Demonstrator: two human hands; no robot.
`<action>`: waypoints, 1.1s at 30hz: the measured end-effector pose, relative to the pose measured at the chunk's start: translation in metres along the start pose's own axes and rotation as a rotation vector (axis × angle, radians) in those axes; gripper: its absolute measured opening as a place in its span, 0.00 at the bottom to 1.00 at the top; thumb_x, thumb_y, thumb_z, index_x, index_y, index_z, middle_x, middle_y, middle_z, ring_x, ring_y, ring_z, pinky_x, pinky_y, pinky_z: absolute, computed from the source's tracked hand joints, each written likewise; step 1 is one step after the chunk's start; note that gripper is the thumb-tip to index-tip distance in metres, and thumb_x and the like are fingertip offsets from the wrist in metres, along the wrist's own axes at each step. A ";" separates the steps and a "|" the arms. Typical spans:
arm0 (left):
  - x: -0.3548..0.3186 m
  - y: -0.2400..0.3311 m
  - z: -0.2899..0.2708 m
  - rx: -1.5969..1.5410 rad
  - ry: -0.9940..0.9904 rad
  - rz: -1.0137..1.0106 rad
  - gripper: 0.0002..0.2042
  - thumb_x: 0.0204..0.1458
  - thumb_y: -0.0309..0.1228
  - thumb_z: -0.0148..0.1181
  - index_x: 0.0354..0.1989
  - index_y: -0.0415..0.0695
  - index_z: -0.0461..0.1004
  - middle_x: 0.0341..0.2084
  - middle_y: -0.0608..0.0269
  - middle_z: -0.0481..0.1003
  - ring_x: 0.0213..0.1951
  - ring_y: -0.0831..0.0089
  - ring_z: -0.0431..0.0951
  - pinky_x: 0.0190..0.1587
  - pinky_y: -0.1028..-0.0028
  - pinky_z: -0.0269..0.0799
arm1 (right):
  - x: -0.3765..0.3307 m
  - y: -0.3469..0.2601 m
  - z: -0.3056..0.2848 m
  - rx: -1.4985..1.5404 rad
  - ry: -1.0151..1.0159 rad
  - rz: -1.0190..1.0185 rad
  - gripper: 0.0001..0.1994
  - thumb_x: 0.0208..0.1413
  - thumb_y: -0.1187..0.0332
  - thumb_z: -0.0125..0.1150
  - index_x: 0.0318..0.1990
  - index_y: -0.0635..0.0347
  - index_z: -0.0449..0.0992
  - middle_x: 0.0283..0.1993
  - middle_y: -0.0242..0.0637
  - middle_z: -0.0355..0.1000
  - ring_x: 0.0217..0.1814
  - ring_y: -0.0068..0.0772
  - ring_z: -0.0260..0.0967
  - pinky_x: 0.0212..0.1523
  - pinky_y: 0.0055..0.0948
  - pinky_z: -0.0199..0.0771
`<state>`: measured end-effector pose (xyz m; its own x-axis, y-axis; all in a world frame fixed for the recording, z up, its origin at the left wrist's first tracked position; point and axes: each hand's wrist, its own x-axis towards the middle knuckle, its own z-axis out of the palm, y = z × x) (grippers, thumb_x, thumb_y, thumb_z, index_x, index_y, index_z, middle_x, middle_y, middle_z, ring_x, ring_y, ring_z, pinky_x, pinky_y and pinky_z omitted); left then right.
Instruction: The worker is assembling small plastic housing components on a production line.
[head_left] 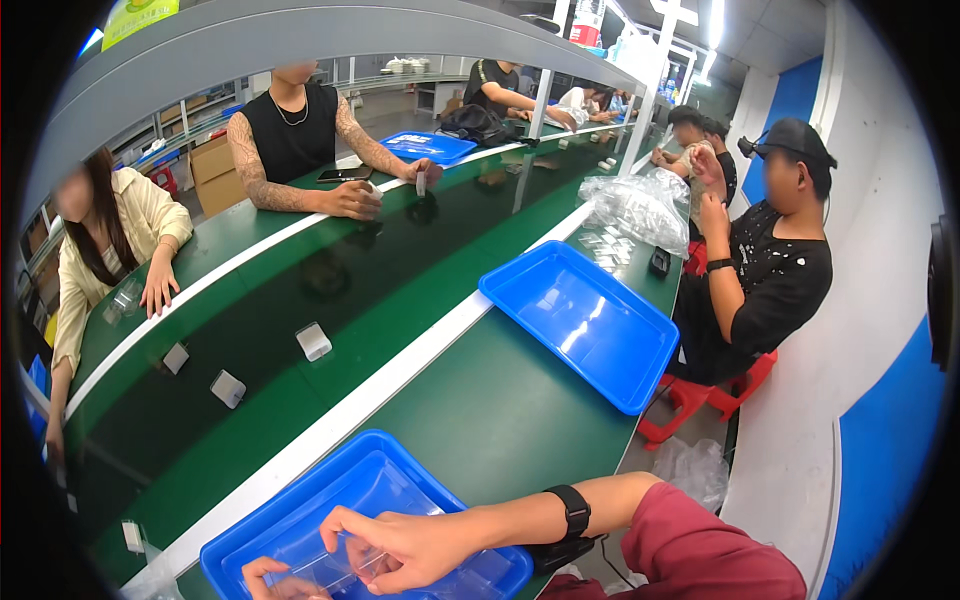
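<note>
Both of my hands pinch one clear plastic piece between them, low over the blue tray at the near edge of the bench. My right hand comes in from the right with a black watch on the wrist; its thumb and fingers are closed on the right side of the clear piece. My left hand is partly cut off by the lower edge of the picture, its fingers curled onto the left side of the same piece. That piece sits inside the tray's walls, just above its floor. More clear plastic lies on the floor of this tray under my hands; I cannot tell how many pieces.

A second blue tray rests farther along the right edge of the bench, and I cannot tell whether anything is in it beyond glare. Beyond it, a clear plastic bag sits heaped near the far right corner, with small clear pieces scattered just in front of it. A third blue tray lies across the belt by a seated person's hand.

On the dark green belt along the middle of the bench, three small white boxes lie well apart from one another.
</note>
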<state>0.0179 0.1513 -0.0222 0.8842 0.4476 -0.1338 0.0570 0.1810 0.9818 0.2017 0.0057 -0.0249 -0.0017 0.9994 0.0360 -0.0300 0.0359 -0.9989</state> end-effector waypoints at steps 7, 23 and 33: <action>-0.003 0.004 0.008 0.145 0.023 0.009 0.37 0.48 0.20 0.60 0.64 0.53 0.44 0.17 0.60 0.68 0.12 0.74 0.68 0.13 0.78 0.65 | -0.001 -0.010 -0.001 0.058 -0.009 0.097 0.18 0.60 0.69 0.50 0.51 0.57 0.49 0.29 0.39 0.68 0.22 0.24 0.66 0.24 0.23 0.67; -0.005 0.000 0.018 0.143 -0.145 0.090 0.20 0.54 0.19 0.52 0.49 0.48 0.48 0.25 0.54 0.73 0.15 0.75 0.70 0.14 0.79 0.65 | -0.017 -0.036 0.005 0.015 0.269 0.160 0.19 0.56 0.73 0.58 0.49 0.57 0.54 0.24 0.38 0.73 0.20 0.24 0.70 0.20 0.22 0.70; -0.006 0.010 0.013 0.112 -0.166 0.004 0.18 0.54 0.21 0.53 0.46 0.46 0.50 0.22 0.56 0.73 0.14 0.78 0.68 0.14 0.82 0.63 | -0.009 -0.042 -0.002 0.046 0.083 0.207 0.16 0.56 0.76 0.57 0.45 0.58 0.55 0.23 0.35 0.72 0.21 0.21 0.70 0.21 0.19 0.68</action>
<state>0.0195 0.1388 -0.0097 0.9483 0.2957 -0.1151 0.0965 0.0770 0.9924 0.2053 -0.0046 0.0166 0.0696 0.9822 -0.1743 -0.0833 -0.1684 -0.9822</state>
